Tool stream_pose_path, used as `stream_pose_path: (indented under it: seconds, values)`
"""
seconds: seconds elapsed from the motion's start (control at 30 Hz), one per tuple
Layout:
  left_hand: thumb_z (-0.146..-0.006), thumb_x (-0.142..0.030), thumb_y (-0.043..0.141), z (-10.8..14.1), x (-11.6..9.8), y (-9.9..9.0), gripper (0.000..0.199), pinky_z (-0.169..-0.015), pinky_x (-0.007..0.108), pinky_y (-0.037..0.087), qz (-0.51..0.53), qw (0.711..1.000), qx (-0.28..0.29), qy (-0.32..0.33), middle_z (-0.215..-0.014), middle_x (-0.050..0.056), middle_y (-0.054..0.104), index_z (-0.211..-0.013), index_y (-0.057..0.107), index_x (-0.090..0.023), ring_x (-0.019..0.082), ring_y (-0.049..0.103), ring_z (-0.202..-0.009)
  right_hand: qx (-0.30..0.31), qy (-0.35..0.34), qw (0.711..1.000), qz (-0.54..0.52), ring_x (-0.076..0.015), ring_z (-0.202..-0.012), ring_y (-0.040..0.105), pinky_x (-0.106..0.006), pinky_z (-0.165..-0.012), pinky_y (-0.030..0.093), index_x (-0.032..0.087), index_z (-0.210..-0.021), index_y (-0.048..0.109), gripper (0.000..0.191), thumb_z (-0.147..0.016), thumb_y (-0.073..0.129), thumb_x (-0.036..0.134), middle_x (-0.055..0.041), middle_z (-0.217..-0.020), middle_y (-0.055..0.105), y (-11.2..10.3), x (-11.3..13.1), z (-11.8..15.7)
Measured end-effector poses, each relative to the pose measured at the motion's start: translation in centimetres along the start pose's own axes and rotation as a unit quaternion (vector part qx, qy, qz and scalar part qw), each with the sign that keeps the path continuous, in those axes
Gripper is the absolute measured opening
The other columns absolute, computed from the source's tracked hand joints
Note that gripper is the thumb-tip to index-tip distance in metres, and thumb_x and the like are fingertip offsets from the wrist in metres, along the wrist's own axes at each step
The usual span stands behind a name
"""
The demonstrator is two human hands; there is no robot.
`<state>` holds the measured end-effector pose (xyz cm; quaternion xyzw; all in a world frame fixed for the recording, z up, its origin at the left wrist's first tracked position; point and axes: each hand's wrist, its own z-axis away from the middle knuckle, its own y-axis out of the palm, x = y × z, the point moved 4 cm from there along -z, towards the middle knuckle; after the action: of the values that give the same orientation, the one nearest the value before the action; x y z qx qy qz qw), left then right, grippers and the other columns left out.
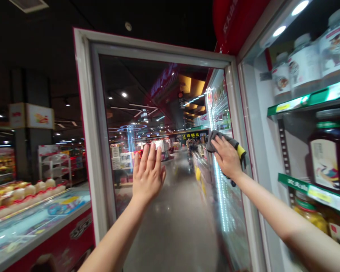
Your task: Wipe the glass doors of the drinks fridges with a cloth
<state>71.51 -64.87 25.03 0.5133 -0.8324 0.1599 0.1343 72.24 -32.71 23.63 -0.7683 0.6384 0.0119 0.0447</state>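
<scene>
- One soft grey cloth with a yellow edge (217,141) sits pressed on a white-framed glass cooler door (85,113), toward its right side.
- The right hand (226,156) covers it, fingers together and flat, not pinching.
- The left hand (149,173) is empty, palm toward the glass, fingers slightly apart.
- The cloth looks light and limp, probably best held bunched under the palm.
- Large white-labelled jars (304,66) stand on a green-edged shelf (308,100) inside the cooler.

left hand (149,173) spread flat on the glass pane (172,90) of an open fridge door, right hand (227,158) pressing a grey cloth (217,140) to it, labelled jars (303,64) on green-edged shelves (308,100) beside
</scene>
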Motion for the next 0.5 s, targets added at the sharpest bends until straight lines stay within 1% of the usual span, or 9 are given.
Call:
stream_pose_path:
  seconds: [0.03,0.13,0.2,0.23,0.3,0.37,0.43,0.47,0.5]
  values:
    - [-0.096,-0.033,0.052,0.0,0.1,0.2,0.08,-0.129,0.049,0.006,0.003,1.0,0.001,-0.001,-0.167,0.011,0.02,-0.162,0.008,-0.02,0.028,0.014,-0.156,-0.007,0.006,1.0,0.004,-0.0285,-0.149,0.037,-0.052,-0.119,0.037,0.026,-0.149,0.049,0.05,-0.099,0.045,0.028,-0.0071,-0.156,0.048,-0.2,-0.7,-0.2]
    - [-0.096,-0.032,0.053,0.1,0.6,1.1,0.082,-0.129,0.049,0.007,0.006,1.0,0.0,-0.001,-0.167,0.01,0.021,-0.162,0.006,-0.021,0.028,0.015,-0.156,-0.067,0.078,0.995,0.012,-0.0312,-0.15,0.034,-0.055,-0.119,0.036,0.023,-0.149,0.049,0.05,-0.099,0.045,0.031,-0.0097,-0.159,0.043,-0.3,-2.4,-2.7]
    - [-0.097,-0.032,0.052,0.2,1.0,1.6,0.081,-0.129,0.049,0.007,0.007,1.0,-0.005,-0.001,-0.167,0.01,0.022,-0.162,0.006,-0.022,0.027,0.015,-0.156,-0.082,0.105,0.991,0.012,-0.0313,-0.151,0.03,-0.056,-0.12,0.034,0.024,-0.151,0.046,0.052,-0.1,0.043,0.032,-0.0089,-0.162,0.038,0.4,-1.7,-4.3]
    - [-0.097,-0.032,0.052,0.2,1.1,1.8,0.08,-0.129,0.049,0.007,0.008,1.0,-0.007,-0.001,-0.167,0.009,0.022,-0.162,0.006,-0.022,0.027,0.016,-0.156,-0.076,0.1,0.992,0.011,-0.0308,-0.152,0.029,-0.056,-0.12,0.033,0.025,-0.153,0.044,0.053,-0.1,0.042,0.031,-0.0077,-0.163,0.037,0.9,-0.7,-4.6]
    - [-0.097,-0.033,0.052,0.2,1.4,2.3,0.079,-0.129,0.048,0.007,0.01,1.0,-0.011,0.002,-0.167,0.009,0.022,-0.162,0.007,-0.023,0.027,0.015,-0.156,-0.042,0.055,0.998,0.006,-0.0291,-0.153,0.026,-0.055,-0.12,0.034,0.028,-0.155,0.04,0.055,-0.1,0.042,0.029,-0.0053,-0.163,0.036,1.6,1.6,-3.7]
    - [-0.098,-0.033,0.051,0.2,1.6,2.7,0.079,-0.129,0.047,0.007,0.012,1.0,-0.015,0.004,-0.167,0.009,0.023,-0.162,0.007,-0.023,0.026,0.015,-0.156,0.004,-0.011,1.0,0.006,-0.0278,-0.153,0.028,-0.053,-0.119,0.036,0.03,-0.154,0.042,0.055,-0.099,0.045,0.026,-0.004,-0.162,0.039,1.8,3.2,-1.5]
    - [-0.098,-0.034,0.05,0.1,1.8,3.0,0.078,-0.129,0.046,0.008,0.013,1.0,-0.022,0.004,-0.166,0.01,0.025,-0.162,0.008,-0.023,0.025,0.015,-0.156,0.047,-0.064,0.997,0.018,-0.028,-0.151,0.032,-0.053,-0.118,0.037,0.032,-0.151,0.046,0.054,-0.097,0.049,0.027,-0.0038,-0.159,0.044,1.7,3.1,0.6]
    - [-0.098,-0.034,0.05,0.1,1.9,3.1,0.077,-0.129,0.046,0.008,0.013,1.0,-0.025,0.004,-0.166,0.01,0.026,-0.162,0.008,-0.022,0.025,0.015,-0.156,0.048,-0.065,0.996,0.027,-0.0284,-0.15,0.034,-0.054,-0.117,0.037,0.033,-0.15,0.047,0.053,-0.097,0.05,0.027,-0.0042,-0.157,0.046,1.5,2.4,1.1]
    - [-0.098,-0.034,0.05,0.1,2.0,3.2,0.077,-0.129,0.046,0.008,0.013,0.999,-0.029,0.005,-0.165,0.01,0.027,-0.162,0.009,-0.022,0.025,0.015,-0.156,0.032,-0.045,0.998,0.038,-0.0296,-0.15,0.035,-0.056,-0.117,0.037,0.032,-0.15,0.048,0.052,-0.098,0.049,0.028,-0.0056,-0.157,0.047,1.2,1.5,1.1]
